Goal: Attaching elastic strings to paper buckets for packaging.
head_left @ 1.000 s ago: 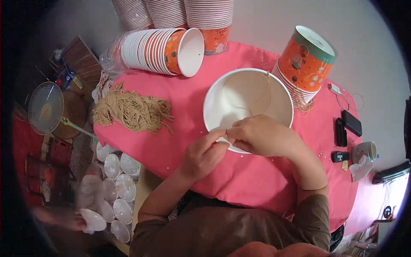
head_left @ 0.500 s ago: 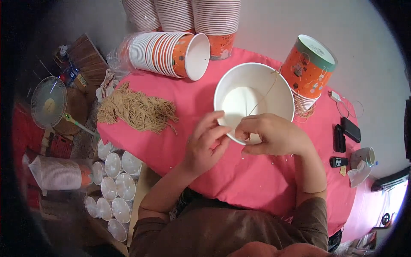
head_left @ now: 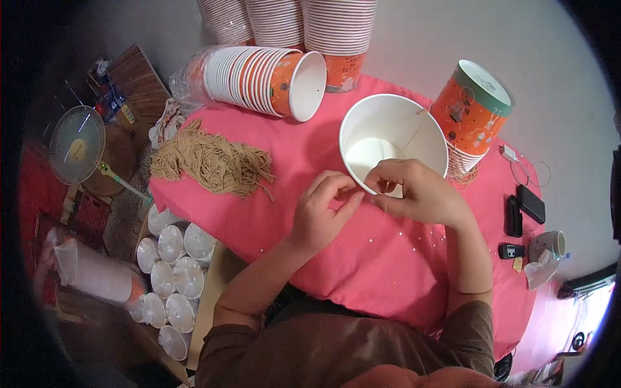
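A white paper bucket (head_left: 363, 129) stands mouth up before me, slightly tilted. A thin tan string (head_left: 414, 134) is attached at its far right rim and runs down inside toward my right hand (head_left: 424, 194). That hand reaches over the near rim with curled fingers, apparently pinching the string's end; the tip itself is hidden. Outside the near rim, my left hand (head_left: 323, 210) has its thumb and fingertips brought together by the bucket wall. What they pinch, if anything, is too small to make out. A bundle of cut tan strings (head_left: 213, 158) lies to the left.
Nested orange buckets (head_left: 279, 84) lie on their side behind, before tall stacks (head_left: 339, 29). Upside-down buckets with a green base (head_left: 471, 107) stand right. A power bank (head_left: 530, 204), remote (head_left: 511, 250) and mug (head_left: 546, 244) sit far right. Wrapped cups (head_left: 173, 278) fill a box lower left.
My left hand's fingers have closed together by the near rim, and the hand has moved slightly right. My right hand stays at the rim, shifted a little. The view has shifted slightly.
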Demonstrator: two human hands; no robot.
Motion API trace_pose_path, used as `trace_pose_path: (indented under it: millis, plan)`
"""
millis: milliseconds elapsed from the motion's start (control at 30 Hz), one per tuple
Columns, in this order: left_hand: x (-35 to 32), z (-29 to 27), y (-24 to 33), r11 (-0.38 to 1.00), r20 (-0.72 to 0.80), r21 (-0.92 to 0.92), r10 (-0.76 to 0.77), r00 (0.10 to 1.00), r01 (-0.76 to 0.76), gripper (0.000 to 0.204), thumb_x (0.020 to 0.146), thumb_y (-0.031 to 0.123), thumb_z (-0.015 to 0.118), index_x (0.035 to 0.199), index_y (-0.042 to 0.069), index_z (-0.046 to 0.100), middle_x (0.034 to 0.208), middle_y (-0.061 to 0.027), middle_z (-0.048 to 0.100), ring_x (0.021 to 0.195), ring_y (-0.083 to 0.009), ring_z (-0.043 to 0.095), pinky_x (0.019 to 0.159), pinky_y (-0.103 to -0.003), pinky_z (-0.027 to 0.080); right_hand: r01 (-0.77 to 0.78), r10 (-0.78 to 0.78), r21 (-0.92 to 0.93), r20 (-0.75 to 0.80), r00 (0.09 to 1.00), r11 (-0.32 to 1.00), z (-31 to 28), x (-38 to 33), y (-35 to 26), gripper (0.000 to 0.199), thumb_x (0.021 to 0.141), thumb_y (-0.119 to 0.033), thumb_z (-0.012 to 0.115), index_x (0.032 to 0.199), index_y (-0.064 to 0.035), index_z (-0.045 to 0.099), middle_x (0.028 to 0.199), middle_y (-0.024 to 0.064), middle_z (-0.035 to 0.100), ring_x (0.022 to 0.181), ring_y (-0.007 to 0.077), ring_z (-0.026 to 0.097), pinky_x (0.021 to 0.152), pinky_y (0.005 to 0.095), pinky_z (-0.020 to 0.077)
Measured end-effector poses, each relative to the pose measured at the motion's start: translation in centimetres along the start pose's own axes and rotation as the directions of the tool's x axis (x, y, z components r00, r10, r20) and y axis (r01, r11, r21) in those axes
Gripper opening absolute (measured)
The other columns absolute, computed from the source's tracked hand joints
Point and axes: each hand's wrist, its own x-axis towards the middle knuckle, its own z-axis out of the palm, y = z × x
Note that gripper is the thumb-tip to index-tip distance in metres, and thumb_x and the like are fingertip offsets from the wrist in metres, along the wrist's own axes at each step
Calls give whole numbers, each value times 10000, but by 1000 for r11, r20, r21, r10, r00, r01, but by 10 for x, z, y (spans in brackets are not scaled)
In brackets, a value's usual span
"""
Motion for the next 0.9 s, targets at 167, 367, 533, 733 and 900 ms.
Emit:
trace_pose_path:
  millis: [167, 367, 533, 733, 900]
  plan:
    - [0, 1, 0, 1000, -5, -10, 13, 1000, -13, 191, 741, -74, 684, 893, -1, 596, 825, -115, 607, 740, -232, 642, 627, -296, 527, 0, -2, -30, -49, 999, 1000, 1, -1, -6, 188, 811, -95, 679, 952, 19, 626, 789, 116, 630, 731, 194, 610, 665, 305, 488]
    - [-4, -18, -11, 988, -86, -153, -23, 996, 10, 153, 794, -94, 623, 897, 6, 570, 886, -102, 626, 756, -180, 642, 641, -287, 527, -14, 14, -151, -1, 1000, 988, -3, -9, -13, 278, 945, -286, 543, 942, -19, 624, 854, 187, 642, 788, 383, 615, 700, 454, 478]
    - [15, -41, 4, 724, -145, -674, -324, 935, 147, 52, 934, 23, 520, 979, 48, 516, 907, -144, 633, 688, -184, 632, 608, -280, 527, -4, 7, -200, 16, 1000, 980, -1, -8, -10, 224, 942, -214, 541, 1012, -20, 629, 898, 152, 660, 843, 345, 631, 739, 417, 492]
    - [20, -51, 18, 237, 314, -870, -408, 858, 431, 34, 940, 66, 528, 974, 69, 530, 784, -105, 629, 515, -112, 504, 461, -220, 405, 124, -124, -71, 7, 992, 990, 4, -6, -24, 136, 847, -86, 593, 963, -25, 628, 908, 156, 655, 858, 358, 630, 749, 435, 494]
    - [21, -40, 19, 572, 198, -682, -456, 868, 456, 123, 923, 37, 564, 1043, 64, 572, 771, -46, 598, 515, -44, 419, 443, -174, 332, 174, -204, -165, -185, 961, 971, 3, -6, -22, 144, 823, -51, 603, 964, -35, 629, 882, 144, 652, 814, 341, 639, 700, 425, 502]
